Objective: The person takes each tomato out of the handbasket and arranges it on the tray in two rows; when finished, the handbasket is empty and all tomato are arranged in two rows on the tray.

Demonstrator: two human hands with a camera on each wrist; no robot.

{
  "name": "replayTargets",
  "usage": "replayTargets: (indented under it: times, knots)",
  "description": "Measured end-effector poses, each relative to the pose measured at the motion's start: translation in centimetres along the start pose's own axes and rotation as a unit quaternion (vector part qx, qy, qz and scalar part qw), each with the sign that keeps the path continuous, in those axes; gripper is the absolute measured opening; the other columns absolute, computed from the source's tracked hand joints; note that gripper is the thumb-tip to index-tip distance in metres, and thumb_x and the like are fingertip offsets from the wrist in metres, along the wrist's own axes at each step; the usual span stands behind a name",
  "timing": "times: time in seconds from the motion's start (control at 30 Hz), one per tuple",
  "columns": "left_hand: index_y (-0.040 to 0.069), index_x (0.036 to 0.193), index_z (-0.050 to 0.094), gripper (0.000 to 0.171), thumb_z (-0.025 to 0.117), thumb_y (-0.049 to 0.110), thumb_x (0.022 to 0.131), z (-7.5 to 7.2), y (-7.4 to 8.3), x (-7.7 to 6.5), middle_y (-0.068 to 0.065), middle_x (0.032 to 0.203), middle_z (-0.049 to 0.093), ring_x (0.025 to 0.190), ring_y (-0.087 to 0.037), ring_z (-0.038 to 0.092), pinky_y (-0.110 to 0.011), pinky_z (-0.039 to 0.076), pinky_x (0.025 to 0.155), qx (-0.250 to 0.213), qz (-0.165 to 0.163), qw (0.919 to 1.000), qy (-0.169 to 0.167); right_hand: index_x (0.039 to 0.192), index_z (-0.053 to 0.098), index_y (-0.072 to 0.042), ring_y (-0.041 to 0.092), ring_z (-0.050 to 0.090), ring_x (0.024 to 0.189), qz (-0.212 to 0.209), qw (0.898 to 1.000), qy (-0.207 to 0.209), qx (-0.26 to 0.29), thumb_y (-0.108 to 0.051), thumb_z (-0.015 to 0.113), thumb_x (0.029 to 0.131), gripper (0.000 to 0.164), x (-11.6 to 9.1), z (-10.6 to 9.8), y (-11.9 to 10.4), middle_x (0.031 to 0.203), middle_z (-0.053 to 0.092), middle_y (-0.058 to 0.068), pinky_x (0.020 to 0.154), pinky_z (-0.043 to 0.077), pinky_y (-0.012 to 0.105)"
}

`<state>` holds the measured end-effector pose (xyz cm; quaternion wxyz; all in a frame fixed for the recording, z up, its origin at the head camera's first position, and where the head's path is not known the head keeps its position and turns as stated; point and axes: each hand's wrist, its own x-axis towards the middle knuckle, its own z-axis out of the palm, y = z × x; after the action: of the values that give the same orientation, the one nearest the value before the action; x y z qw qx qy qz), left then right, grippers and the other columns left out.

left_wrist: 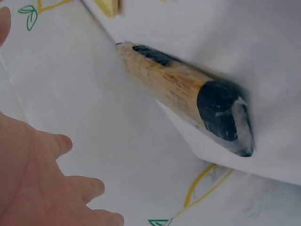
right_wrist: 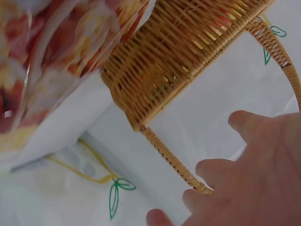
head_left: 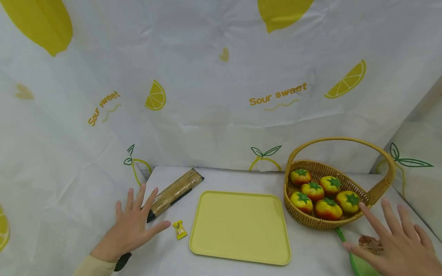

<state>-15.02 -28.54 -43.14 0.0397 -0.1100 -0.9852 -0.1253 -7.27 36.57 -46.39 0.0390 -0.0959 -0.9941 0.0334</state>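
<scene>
My left hand (head_left: 132, 226) is spread with its fingers apart, beside a long pack of wooden sticks in clear wrap with dark ends (head_left: 177, 191) and a small yellow wrapped candy (head_left: 179, 230). In the left wrist view the stick pack (left_wrist: 174, 89) lies apart from the fingers. On the right, my right hand (head_left: 400, 241) is spread over a green-edged packet (head_left: 362, 264), partly hidden under it. Close by stands a wicker basket (head_left: 304, 220) with an arched handle, holding several yellow-red tomato-like fruits (head_left: 328, 209) with green tops. Neither hand holds anything.
A pale yellow rectangular tray (head_left: 240, 228) lies flat in the middle of the white table. Behind and at the sides hangs a white cloth (head_left: 207, 107) printed with lemons. In the right wrist view, a glossy food-printed packet (right_wrist: 56, 61) stands near the basket.
</scene>
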Motion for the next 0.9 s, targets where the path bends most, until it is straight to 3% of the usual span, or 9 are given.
replayTargets:
  times: [0.17,0.27,0.33,0.4,0.5,0.57,0.67,0.9]
  knots:
    - [0.023,0.176,0.015,0.093,0.057,0.067,0.105,0.6,0.6,1.0,-0.025,0.181,0.003,0.163,-0.060,0.007,-0.088,0.019,0.119,-0.103,0.014,0.9945,-0.015,0.171,0.016,-0.001,0.065,-0.021,0.156,-0.065,0.997,-0.002,0.044,-0.078,0.068,0.091,0.123,1.1,-1.2,-0.1,0.172,-0.020,0.036,0.105,0.018,0.094]
    - [0.023,0.176,0.012,0.091,0.054,0.064,0.108,1.4,1.2,2.1,-0.019,0.182,0.007,0.166,-0.051,0.015,-0.081,0.027,0.123,-0.172,0.025,0.9844,-0.023,0.167,0.028,0.002,0.067,-0.004,0.158,-0.095,0.992,0.021,0.077,-0.069,0.074,0.092,0.113,2.0,-1.8,-0.3,0.176,-0.007,0.036,0.104,0.021,0.094]
    - [0.021,0.176,0.012,0.087,0.054,0.059,0.110,2.1,1.6,2.9,-0.015,0.182,0.011,0.167,-0.045,0.019,-0.076,0.030,0.126,-0.224,0.042,0.9733,-0.024,0.166,0.032,0.003,0.071,0.011,0.153,-0.102,0.990,0.024,0.090,-0.067,0.075,0.093,0.110,2.6,-2.2,-0.6,0.176,0.001,0.037,0.103,0.023,0.093]
    - [0.019,0.175,0.015,0.085,0.053,0.059,0.110,3.0,2.0,3.7,-0.013,0.181,0.020,0.162,-0.043,0.033,-0.070,0.035,0.127,-0.263,0.046,0.9632,-0.027,0.163,0.038,0.004,0.073,0.025,0.143,-0.104,0.989,0.018,0.101,-0.067,0.076,0.092,0.107,3.2,-2.5,-0.8,0.173,0.011,0.040,0.102,0.025,0.093]
    - [0.016,0.174,0.018,0.085,0.050,0.062,0.110,4.3,2.8,5.1,-0.016,0.177,0.031,0.151,-0.041,0.052,-0.062,0.048,0.121,-0.326,0.015,0.9435,-0.058,0.160,0.043,0.005,0.075,0.036,0.132,-0.104,0.989,-0.004,0.104,-0.069,0.075,0.092,0.106,4.1,-2.8,-1.1,0.166,0.025,0.044,0.099,0.031,0.093]
    - [0.018,0.174,0.022,0.087,0.049,0.068,0.108,5.0,3.3,5.9,-0.016,0.171,0.042,0.139,-0.037,0.063,-0.056,0.055,0.115,-0.351,-0.029,0.9323,-0.081,0.158,0.048,0.004,0.073,0.040,0.131,-0.112,0.988,-0.010,0.109,-0.068,0.076,0.092,0.101,4.7,-2.8,-1.3,0.162,0.034,0.043,0.098,0.035,0.093]
    - [0.018,0.172,0.030,0.085,0.051,0.068,0.107,5.9,4.1,7.1,-0.015,0.157,0.057,0.125,-0.032,0.071,-0.047,0.063,0.103,-0.370,-0.072,0.9207,-0.102,0.154,0.053,0.003,0.070,0.044,0.133,-0.126,0.985,-0.019,0.116,-0.066,0.077,0.093,0.095,5.5,-3.0,-1.7,0.159,0.041,0.040,0.099,0.039,0.090]
    - [0.012,0.167,0.041,0.080,0.058,0.063,0.107,7.2,4.8,8.7,-0.018,0.137,0.067,0.102,-0.022,0.074,-0.040,0.067,0.088,-0.370,-0.115,0.9131,-0.127,0.150,0.061,-0.001,0.063,0.052,0.132,-0.156,0.980,-0.043,0.117,-0.060,0.078,0.095,0.082,7.2,-3.4,-2.3,0.151,0.053,0.038,0.098,0.048,0.082]
